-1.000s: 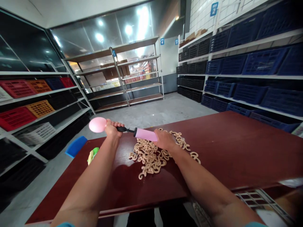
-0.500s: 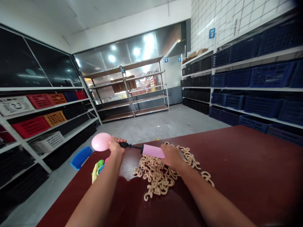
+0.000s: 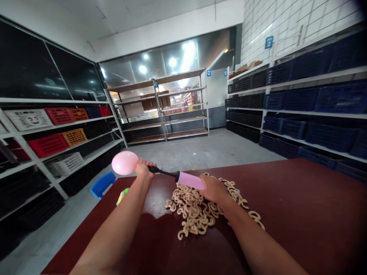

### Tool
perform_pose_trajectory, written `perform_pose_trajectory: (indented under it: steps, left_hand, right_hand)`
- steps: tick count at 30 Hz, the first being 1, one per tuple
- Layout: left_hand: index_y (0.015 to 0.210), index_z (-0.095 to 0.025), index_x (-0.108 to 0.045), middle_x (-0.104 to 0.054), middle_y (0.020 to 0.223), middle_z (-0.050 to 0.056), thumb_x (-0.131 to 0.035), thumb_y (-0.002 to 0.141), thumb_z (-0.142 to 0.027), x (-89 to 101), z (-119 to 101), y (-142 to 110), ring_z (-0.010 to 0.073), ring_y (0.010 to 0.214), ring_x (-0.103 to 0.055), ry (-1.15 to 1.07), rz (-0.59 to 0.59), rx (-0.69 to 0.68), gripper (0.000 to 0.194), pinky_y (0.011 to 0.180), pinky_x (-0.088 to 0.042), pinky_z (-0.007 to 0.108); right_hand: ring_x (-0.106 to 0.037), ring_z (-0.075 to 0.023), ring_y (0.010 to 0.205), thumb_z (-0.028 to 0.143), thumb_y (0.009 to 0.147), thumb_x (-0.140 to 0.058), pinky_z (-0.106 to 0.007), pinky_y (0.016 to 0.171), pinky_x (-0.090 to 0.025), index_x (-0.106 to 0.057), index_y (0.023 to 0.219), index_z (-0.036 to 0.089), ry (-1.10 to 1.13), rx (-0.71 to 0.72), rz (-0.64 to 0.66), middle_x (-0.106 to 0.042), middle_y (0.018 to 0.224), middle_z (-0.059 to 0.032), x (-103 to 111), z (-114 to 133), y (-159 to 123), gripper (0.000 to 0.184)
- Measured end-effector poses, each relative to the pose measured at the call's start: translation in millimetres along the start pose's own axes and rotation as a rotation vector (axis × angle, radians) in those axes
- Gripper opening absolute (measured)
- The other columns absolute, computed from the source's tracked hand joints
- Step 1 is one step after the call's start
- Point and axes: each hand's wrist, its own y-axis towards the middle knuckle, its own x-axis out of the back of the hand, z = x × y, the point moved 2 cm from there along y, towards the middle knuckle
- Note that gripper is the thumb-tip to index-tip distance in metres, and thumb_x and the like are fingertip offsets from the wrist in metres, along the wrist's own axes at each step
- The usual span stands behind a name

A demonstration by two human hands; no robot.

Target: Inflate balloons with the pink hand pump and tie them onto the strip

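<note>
A round pink balloon (image 3: 125, 162), partly inflated, sticks out to the left of my left hand (image 3: 144, 169). That hand is closed around the balloon's neck and the black end of a hand pump. My right hand (image 3: 213, 188) wraps round the far end of the pump's pink barrel (image 3: 190, 180). A black rod (image 3: 168, 173) shows between the barrel and my left hand, and the pump slants down to the right above the table. Below it lies a pile of beige curled pieces (image 3: 195, 214), some of them hidden behind my right hand.
The dark red table (image 3: 301, 214) spreads under my arms. Limp green and yellow pieces (image 3: 122, 195) lie by my left forearm. A blue chair (image 3: 102, 184) stands past the left edge. Shelves with red crates (image 3: 48, 144) and blue crates (image 3: 329, 131) line the sides.
The view has turned slightly left. The pink balloon looks a little larger and sits a bit higher in view. Both hands keep their hold on the balloon and pump.
</note>
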Motion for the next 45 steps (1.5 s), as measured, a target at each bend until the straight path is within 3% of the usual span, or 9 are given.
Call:
perform_pose_trajectory:
  steps: [4, 7, 17, 20, 23, 31, 35, 38, 45]
  left_hand:
    - [0.057, -0.019, -0.023, -0.023, 0.042, -0.008, -0.041, 0.077, -0.018, -2.1, -34, 19, 0.0062, 0.032, -0.028, 0.002, -0.003, -0.056, 0.027, 0.040, -0.030, 0.022]
    - [0.058, -0.019, -0.023, -0.024, 0.042, -0.008, -0.041, 0.080, -0.022, -1.1, -34, 20, 0.0060, 0.033, -0.029, -0.013, -0.001, -0.055, 0.028, 0.040, -0.029, 0.021]
    - [0.059, -0.020, -0.020, -0.023, 0.044, -0.007, -0.046, 0.080, -0.030, 1.6, 54, -25, 0.0068, 0.034, -0.031, -0.047, 0.053, 0.041, 0.035, 0.042, -0.031, 0.024]
    - [0.059, -0.020, -0.020, -0.024, 0.044, -0.007, -0.045, 0.081, -0.032, 0.7, 66, -32, 0.0071, 0.034, -0.031, -0.048, 0.048, 0.068, 0.036, 0.043, -0.032, 0.025]
    - [0.059, -0.020, -0.021, -0.024, 0.043, -0.007, -0.045, 0.080, -0.031, 1.0, 57, -27, 0.0074, 0.034, -0.031, -0.052, 0.024, 0.070, 0.034, 0.043, -0.032, 0.025]
    - [0.058, -0.020, -0.021, -0.023, 0.043, -0.007, -0.037, 0.082, -0.023, 8.1, -8, 15, 0.0068, 0.033, -0.029, -0.071, -0.024, -0.042, 0.029, 0.043, -0.031, 0.023]
    - [0.058, -0.019, -0.019, -0.023, 0.044, -0.007, -0.041, 0.082, -0.027, 0.6, -16, 13, 0.0065, 0.034, -0.030, -0.053, 0.011, -0.086, 0.033, 0.043, -0.031, 0.023]
    - [0.059, -0.020, -0.019, -0.022, 0.045, -0.007, -0.042, 0.083, -0.032, -7.8, 0, -3, 0.0066, 0.035, -0.030, -0.058, 0.059, -0.078, 0.035, 0.043, -0.031, 0.023]
    - [0.058, -0.019, -0.019, -0.023, 0.046, -0.007, -0.039, 0.084, -0.035, -6.6, 72, -48, 0.0071, 0.037, -0.032, -0.074, 0.074, 0.036, 0.036, 0.047, -0.034, 0.025]
  right_hand:
    - [-0.057, -0.0209, 0.085, 0.029, 0.068, -0.057, -0.028, 0.069, -0.034, -0.051, 0.098, 0.019, -0.011, -0.024, 0.001, -0.062, 0.092, -0.0068, -4, -6, 4, 0.033]
    - [-0.057, -0.0217, 0.083, 0.029, 0.067, -0.059, -0.029, 0.069, -0.034, -0.052, 0.096, 0.018, -0.050, -0.022, 0.005, -0.062, 0.090, -0.0079, -8, -8, 6, 0.031]
    - [-0.058, -0.0224, 0.080, 0.030, 0.067, -0.059, -0.029, 0.066, -0.033, -0.050, 0.087, 0.019, -0.104, 0.079, -0.034, -0.063, 0.086, -0.0074, -13, 3, 2, 0.024]
    - [-0.057, -0.0219, 0.080, 0.032, 0.068, -0.058, -0.029, 0.066, -0.032, -0.050, 0.089, 0.019, -0.098, 0.074, -0.048, -0.062, 0.086, -0.0067, -16, 0, 2, 0.025]
    - [-0.056, -0.0210, 0.082, 0.030, 0.070, -0.056, -0.030, 0.070, -0.032, -0.050, 0.093, 0.019, -0.096, 0.076, -0.088, -0.061, 0.088, -0.0058, -16, -8, 4, 0.026]
    - [-0.050, -0.0224, 0.093, 0.026, 0.072, -0.053, -0.032, 0.076, -0.028, -0.050, 0.099, 0.020, -0.139, -0.057, -0.152, -0.060, 0.097, -0.0075, -12, -28, 9, 0.028]
    - [-0.051, -0.0210, 0.090, 0.022, 0.072, -0.052, -0.031, 0.075, -0.027, -0.049, 0.097, 0.018, -0.124, -0.078, -0.108, -0.060, 0.094, -0.0080, -16, -22, 11, 0.025]
    - [-0.052, -0.0215, 0.089, 0.023, 0.071, -0.054, -0.031, 0.075, -0.027, -0.049, 0.095, 0.017, -0.108, -0.057, -0.122, -0.060, 0.092, -0.0075, -17, -18, 12, 0.025]
    - [-0.051, -0.0221, 0.088, 0.028, 0.072, -0.054, -0.031, 0.074, -0.025, -0.049, 0.093, 0.017, -0.098, 0.018, -0.157, -0.060, 0.090, -0.0078, -15, -16, 7, 0.024]
